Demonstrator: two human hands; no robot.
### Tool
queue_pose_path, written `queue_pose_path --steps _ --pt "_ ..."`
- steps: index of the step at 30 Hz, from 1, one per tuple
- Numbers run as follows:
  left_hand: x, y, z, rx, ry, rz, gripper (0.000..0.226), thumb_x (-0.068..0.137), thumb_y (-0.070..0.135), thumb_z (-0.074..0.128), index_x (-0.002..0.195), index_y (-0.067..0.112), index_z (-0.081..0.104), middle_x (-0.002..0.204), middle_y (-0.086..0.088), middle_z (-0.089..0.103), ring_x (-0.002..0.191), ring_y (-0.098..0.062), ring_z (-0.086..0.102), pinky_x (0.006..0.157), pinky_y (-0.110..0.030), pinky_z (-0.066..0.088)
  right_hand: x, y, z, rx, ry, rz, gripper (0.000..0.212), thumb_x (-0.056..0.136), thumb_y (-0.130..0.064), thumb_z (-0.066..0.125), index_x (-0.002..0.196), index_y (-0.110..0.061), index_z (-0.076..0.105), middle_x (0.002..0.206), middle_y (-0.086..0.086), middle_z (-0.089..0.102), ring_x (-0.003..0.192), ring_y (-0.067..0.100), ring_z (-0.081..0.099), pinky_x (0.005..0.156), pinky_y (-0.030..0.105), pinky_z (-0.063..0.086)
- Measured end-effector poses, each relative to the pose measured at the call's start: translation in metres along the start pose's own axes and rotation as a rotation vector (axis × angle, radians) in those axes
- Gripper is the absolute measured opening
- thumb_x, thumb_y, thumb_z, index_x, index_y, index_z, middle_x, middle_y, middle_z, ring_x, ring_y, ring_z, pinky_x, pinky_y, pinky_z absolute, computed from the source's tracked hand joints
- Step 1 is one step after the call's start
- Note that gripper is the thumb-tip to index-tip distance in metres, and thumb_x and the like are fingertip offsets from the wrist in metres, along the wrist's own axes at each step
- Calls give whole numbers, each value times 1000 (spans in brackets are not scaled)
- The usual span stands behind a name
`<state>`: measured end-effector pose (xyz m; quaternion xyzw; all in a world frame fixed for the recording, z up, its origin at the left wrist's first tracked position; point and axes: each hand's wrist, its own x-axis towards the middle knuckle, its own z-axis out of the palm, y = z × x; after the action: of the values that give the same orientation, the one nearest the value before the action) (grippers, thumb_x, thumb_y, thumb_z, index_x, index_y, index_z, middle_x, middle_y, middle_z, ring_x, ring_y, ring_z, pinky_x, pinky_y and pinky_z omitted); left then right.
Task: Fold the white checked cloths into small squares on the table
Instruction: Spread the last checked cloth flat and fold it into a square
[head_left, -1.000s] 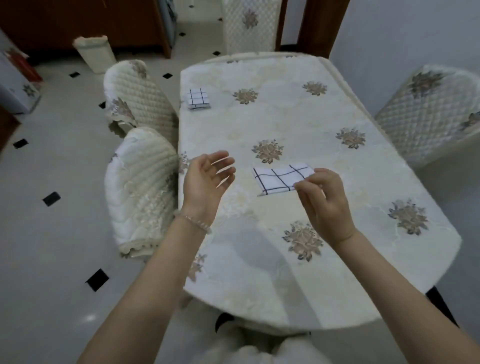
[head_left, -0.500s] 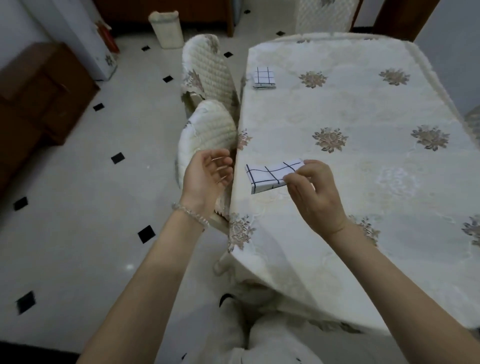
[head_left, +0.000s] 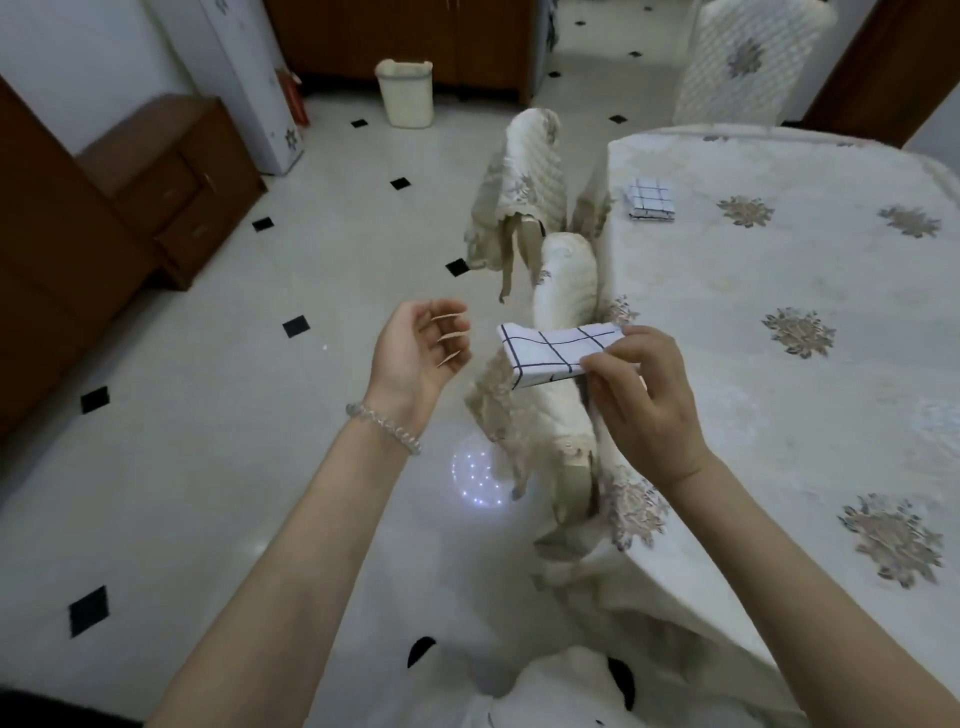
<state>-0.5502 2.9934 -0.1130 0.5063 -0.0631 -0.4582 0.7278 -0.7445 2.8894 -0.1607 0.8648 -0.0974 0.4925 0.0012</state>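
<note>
My right hand (head_left: 641, 400) pinches the right end of a folded white checked cloth (head_left: 553, 353) and holds it in the air, off the table's left edge and in front of a chair back. To the cloth's left, my left hand (head_left: 415, 353) hovers with its palm up and fingers loosely curled, holding nothing. A second white checked cloth (head_left: 651, 198), folded into a small square, lies on the table (head_left: 810, 415) near its far left edge.
Two quilted cream chairs (head_left: 563, 291) stand tucked against the table's left side, and a third chair (head_left: 737, 57) at its far end. A cream waste bin (head_left: 405, 93), a brown cabinet (head_left: 171, 182) and a white appliance (head_left: 249, 78) stand across the tiled floor.
My view has swung left, so the table now sits at the right. The held cloth and both hands have moved from above the table to beyond its left edge.
</note>
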Motion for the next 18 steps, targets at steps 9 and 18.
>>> queue_pose_path --steps 9,18 --pt "66 70 -65 50 -90 -27 31 95 21 36 80 8 60 67 -3 55 58 -14 48 60 -23 42 45 -40 84 -60 7 75 29 82 12 62 103 -6 54 96 7 43 85 29 47 92 43 47" --pt "198 108 -48 139 -135 -86 29 92 20 36 81 8 60 67 -2 56 57 -15 48 61 -24 42 89 36 173 -154 36 129 27 83 10 62 102 -6 54 95 7 44 84 27 47 100 38 43"
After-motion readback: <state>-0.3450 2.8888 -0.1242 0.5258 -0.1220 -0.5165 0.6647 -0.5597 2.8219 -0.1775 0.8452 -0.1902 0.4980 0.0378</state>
